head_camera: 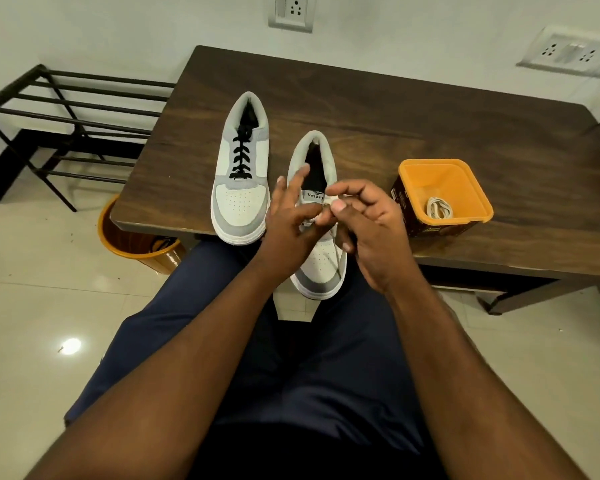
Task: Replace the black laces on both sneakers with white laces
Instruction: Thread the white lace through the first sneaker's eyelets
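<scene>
Mid-frame I'm lacing the near grey-and-white sneaker (321, 261), right hand (368, 226) pinching the thin white lace (329, 202), left hand (291, 220) loosely open beside it; next I thread another eyelet, black-laced far sneaker (239, 168) and orange tub's spare lace (439, 206) pending.

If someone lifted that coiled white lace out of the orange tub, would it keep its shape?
Probably not. The white lace lies in loose, uneven loops on the floor of the orange tub, so it looks soft and floppy and would likely uncoil and dangle. It is thin, so it is probably very light. Lifted by one strand, it might tangle.
</scene>
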`<state>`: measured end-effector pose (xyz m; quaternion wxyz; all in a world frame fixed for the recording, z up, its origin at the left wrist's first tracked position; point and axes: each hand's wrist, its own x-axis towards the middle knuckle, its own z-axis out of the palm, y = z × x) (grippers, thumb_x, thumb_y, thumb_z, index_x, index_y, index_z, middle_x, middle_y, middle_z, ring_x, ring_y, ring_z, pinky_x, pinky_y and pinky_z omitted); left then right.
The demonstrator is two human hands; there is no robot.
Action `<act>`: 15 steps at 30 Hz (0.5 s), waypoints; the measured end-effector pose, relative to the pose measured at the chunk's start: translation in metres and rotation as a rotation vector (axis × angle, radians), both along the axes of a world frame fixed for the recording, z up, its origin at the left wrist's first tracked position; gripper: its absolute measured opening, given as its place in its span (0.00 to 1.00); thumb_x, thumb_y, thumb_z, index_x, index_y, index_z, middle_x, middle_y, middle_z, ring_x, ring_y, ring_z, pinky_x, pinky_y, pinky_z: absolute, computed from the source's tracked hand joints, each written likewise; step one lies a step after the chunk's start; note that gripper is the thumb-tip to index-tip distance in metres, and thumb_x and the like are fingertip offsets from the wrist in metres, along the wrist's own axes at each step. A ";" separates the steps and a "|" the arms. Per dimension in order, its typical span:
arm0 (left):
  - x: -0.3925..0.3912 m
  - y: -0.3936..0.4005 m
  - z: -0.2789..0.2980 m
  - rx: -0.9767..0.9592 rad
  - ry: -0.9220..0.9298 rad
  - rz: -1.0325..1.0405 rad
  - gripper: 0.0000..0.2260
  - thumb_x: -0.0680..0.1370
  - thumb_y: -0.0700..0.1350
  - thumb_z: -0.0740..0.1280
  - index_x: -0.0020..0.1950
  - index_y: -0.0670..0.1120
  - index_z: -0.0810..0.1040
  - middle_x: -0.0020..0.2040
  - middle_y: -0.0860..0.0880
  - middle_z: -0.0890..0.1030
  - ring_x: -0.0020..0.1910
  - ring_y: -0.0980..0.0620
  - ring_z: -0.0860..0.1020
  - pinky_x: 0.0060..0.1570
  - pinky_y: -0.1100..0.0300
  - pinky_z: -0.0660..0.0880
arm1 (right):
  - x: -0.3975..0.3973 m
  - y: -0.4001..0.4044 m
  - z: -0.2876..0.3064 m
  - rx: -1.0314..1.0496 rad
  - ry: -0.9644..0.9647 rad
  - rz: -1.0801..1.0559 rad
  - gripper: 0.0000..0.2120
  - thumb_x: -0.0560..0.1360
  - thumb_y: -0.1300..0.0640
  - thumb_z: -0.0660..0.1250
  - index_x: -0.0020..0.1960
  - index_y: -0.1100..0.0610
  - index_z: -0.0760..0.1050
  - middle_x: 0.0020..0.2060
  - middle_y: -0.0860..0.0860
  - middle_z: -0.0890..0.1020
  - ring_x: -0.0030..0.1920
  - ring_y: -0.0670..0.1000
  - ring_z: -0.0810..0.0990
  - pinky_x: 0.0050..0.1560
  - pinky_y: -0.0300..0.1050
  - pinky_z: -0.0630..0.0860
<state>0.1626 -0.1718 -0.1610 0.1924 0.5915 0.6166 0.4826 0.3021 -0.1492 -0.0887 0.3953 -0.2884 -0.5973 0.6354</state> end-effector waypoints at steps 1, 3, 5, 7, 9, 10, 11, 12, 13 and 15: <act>-0.003 -0.004 0.005 -0.019 -0.059 -0.051 0.19 0.77 0.57 0.62 0.49 0.43 0.83 0.75 0.48 0.66 0.77 0.55 0.58 0.76 0.46 0.51 | 0.005 0.003 -0.002 -0.011 -0.014 -0.061 0.07 0.78 0.65 0.61 0.51 0.59 0.77 0.35 0.54 0.83 0.25 0.46 0.68 0.26 0.37 0.65; -0.014 -0.018 0.018 -0.069 -0.257 -0.129 0.11 0.78 0.46 0.67 0.44 0.40 0.83 0.64 0.53 0.76 0.67 0.72 0.66 0.75 0.53 0.55 | 0.018 0.015 -0.007 -0.048 -0.026 -0.250 0.06 0.78 0.66 0.63 0.49 0.58 0.78 0.33 0.52 0.83 0.26 0.45 0.68 0.26 0.36 0.64; -0.028 -0.030 0.024 -0.166 -0.437 -0.177 0.07 0.78 0.43 0.67 0.42 0.45 0.84 0.54 0.49 0.84 0.61 0.65 0.76 0.70 0.53 0.67 | 0.030 0.030 -0.013 -0.043 -0.074 -0.403 0.08 0.79 0.66 0.63 0.48 0.56 0.79 0.33 0.50 0.83 0.27 0.44 0.69 0.27 0.35 0.65; -0.036 -0.037 0.027 -0.192 -0.449 -0.151 0.08 0.77 0.47 0.68 0.42 0.46 0.84 0.46 0.45 0.85 0.54 0.47 0.81 0.60 0.48 0.76 | 0.033 0.042 -0.021 0.005 -0.176 -0.458 0.08 0.79 0.66 0.64 0.49 0.55 0.79 0.35 0.49 0.83 0.32 0.43 0.75 0.32 0.34 0.69; -0.039 -0.037 0.027 -0.177 -0.493 -0.088 0.10 0.78 0.46 0.67 0.43 0.39 0.81 0.40 0.43 0.84 0.44 0.44 0.82 0.52 0.50 0.79 | 0.031 0.047 -0.028 0.092 -0.290 -0.458 0.09 0.78 0.66 0.65 0.54 0.56 0.80 0.44 0.48 0.83 0.43 0.41 0.79 0.44 0.34 0.74; -0.038 -0.036 0.029 -0.169 -0.508 -0.065 0.10 0.79 0.43 0.66 0.43 0.38 0.79 0.38 0.43 0.82 0.40 0.46 0.81 0.48 0.54 0.79 | 0.027 0.045 -0.028 0.169 -0.355 -0.424 0.11 0.77 0.66 0.66 0.56 0.56 0.79 0.50 0.47 0.82 0.50 0.40 0.79 0.51 0.34 0.73; -0.036 -0.035 0.032 -0.170 -0.497 -0.053 0.09 0.80 0.41 0.66 0.44 0.37 0.78 0.35 0.42 0.80 0.36 0.49 0.80 0.43 0.57 0.78 | 0.022 0.042 -0.028 0.260 -0.418 -0.348 0.14 0.76 0.65 0.67 0.59 0.54 0.79 0.56 0.45 0.80 0.57 0.39 0.76 0.56 0.33 0.72; -0.032 -0.034 0.035 -0.182 -0.465 -0.053 0.08 0.80 0.40 0.66 0.44 0.37 0.78 0.32 0.42 0.78 0.33 0.51 0.78 0.39 0.60 0.76 | 0.014 0.037 -0.027 0.326 -0.459 -0.230 0.16 0.76 0.64 0.68 0.62 0.54 0.78 0.60 0.44 0.77 0.61 0.39 0.74 0.59 0.31 0.70; -0.028 -0.033 0.037 -0.199 -0.435 -0.062 0.07 0.80 0.40 0.67 0.44 0.38 0.79 0.30 0.44 0.76 0.29 0.53 0.76 0.35 0.63 0.75 | 0.006 0.031 -0.028 0.349 -0.477 -0.104 0.17 0.75 0.63 0.69 0.64 0.54 0.77 0.61 0.44 0.76 0.62 0.39 0.74 0.59 0.29 0.70; -0.023 -0.031 0.036 -0.221 -0.405 -0.055 0.06 0.79 0.40 0.68 0.44 0.38 0.80 0.27 0.51 0.76 0.26 0.58 0.73 0.32 0.66 0.72 | -0.008 0.022 -0.030 0.297 -0.436 0.032 0.14 0.75 0.63 0.71 0.60 0.58 0.79 0.56 0.50 0.82 0.56 0.43 0.80 0.56 0.33 0.75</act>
